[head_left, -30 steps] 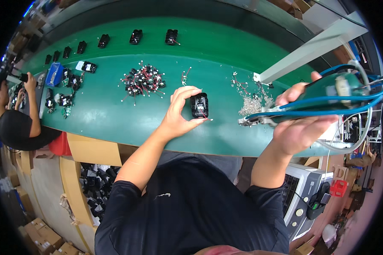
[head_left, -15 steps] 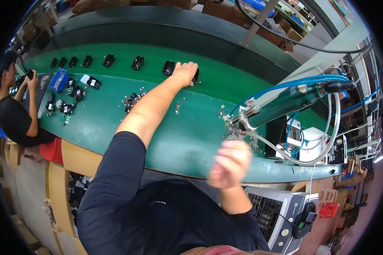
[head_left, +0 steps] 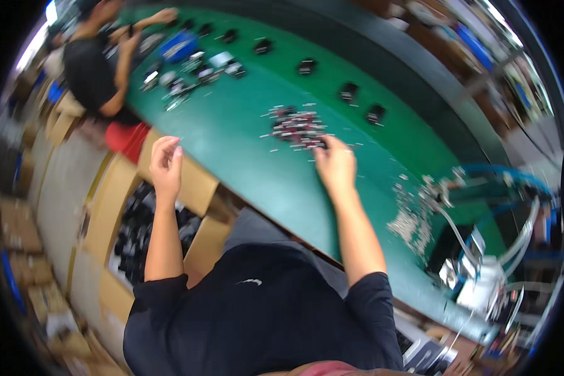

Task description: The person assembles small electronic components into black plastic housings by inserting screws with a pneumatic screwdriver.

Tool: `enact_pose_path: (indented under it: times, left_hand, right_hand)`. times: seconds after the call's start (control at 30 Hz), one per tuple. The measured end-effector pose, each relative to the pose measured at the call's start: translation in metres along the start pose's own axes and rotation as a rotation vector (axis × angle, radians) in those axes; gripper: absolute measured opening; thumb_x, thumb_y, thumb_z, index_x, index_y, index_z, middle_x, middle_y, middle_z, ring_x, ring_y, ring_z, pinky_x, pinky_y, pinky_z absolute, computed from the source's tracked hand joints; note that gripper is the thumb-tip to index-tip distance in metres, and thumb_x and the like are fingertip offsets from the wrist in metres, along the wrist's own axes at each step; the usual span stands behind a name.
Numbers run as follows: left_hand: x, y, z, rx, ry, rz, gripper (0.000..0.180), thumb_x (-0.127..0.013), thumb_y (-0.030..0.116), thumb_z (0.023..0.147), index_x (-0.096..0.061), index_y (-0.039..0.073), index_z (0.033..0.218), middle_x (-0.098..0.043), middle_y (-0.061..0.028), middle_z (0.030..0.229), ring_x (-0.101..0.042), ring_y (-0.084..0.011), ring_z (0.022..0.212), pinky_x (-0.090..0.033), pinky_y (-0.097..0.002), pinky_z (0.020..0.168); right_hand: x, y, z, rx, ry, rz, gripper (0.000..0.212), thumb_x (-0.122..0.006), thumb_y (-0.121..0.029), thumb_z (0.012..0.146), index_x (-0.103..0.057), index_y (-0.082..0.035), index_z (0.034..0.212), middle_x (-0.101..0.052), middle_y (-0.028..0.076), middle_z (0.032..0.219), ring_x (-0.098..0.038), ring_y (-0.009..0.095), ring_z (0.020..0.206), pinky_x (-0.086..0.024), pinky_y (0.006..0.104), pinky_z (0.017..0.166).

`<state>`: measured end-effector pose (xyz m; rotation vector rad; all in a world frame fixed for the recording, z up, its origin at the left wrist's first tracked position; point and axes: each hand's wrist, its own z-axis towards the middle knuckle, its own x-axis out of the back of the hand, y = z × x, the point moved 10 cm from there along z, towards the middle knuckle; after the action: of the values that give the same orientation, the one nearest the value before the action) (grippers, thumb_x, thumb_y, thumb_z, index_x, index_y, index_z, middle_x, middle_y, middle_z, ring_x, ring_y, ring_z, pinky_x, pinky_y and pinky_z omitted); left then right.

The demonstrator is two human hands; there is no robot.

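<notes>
My right hand (head_left: pixel 337 164) is at the near right edge of a pile of small wired parts (head_left: pixel 299 127) with dark and reddish bodies and pale ends. Its thumb and fingers pinch close together there; blur hides what, if anything, is between them. Off the table's edge, my left hand (head_left: pixel 166 164) is raised over an open carton (head_left: pixel 197 191), fingers loosely bent and thumb apart, with nothing seen in it. Black blocky housings (head_left: pixel 374 114) stand in a spaced row along the green strip beyond the pile.
At left, a person in black (head_left: pixel 97 75) sits by a blue bin (head_left: pixel 178 46) and a cluster of housings with boards (head_left: pixel 188 74). To the right lie scattered small metal pieces (head_left: pixel 410 225), beside a clamped tool with blue and clear hoses (head_left: pixel 476 188). Dark parts (head_left: pixel 141 225) fill the carton.
The view has swung left. My left hand has left the black housing on the strip and drawn back over the carton. My right hand has moved from near the clamped tool to the pile.
</notes>
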<state>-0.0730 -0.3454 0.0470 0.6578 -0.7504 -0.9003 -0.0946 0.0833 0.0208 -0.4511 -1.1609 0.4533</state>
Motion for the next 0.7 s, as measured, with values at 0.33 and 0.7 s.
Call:
enact_pose_path:
  times: [0.33, 0.7]
  left_hand:
    - [0.156, -0.132, -0.173, 0.611, -0.156, 0.861, 0.033, -0.077, 0.012, 0.081, -0.069, 0.007, 0.112, -0.065, -0.0118, 0.115, -0.063, -0.0305, 0.108, -0.049, -0.047, 0.092]
    - [0.139, -0.203, -0.139, 0.886, -0.424, 1.398, 0.056, -0.073, 0.051, 0.088, -0.061, 0.014, 0.128, -0.062, -0.0112, 0.13, -0.062, -0.0319, 0.122, -0.05, -0.0546, 0.094]
  right_hand:
    - [0.029, -0.003, -0.038, -0.196, -0.09, -0.152, 0.044, -0.076, -0.017, 0.088, -0.06, -0.005, 0.127, -0.069, 0.015, 0.093, -0.068, 0.034, 0.083, -0.055, 0.0463, 0.074]
    - [0.076, -0.027, -0.138, -0.161, 0.14, -0.273, 0.052, -0.086, -0.045, 0.077, -0.071, -0.007, 0.109, -0.067, 0.008, 0.081, -0.065, 0.026, 0.071, -0.054, 0.0393, 0.067]
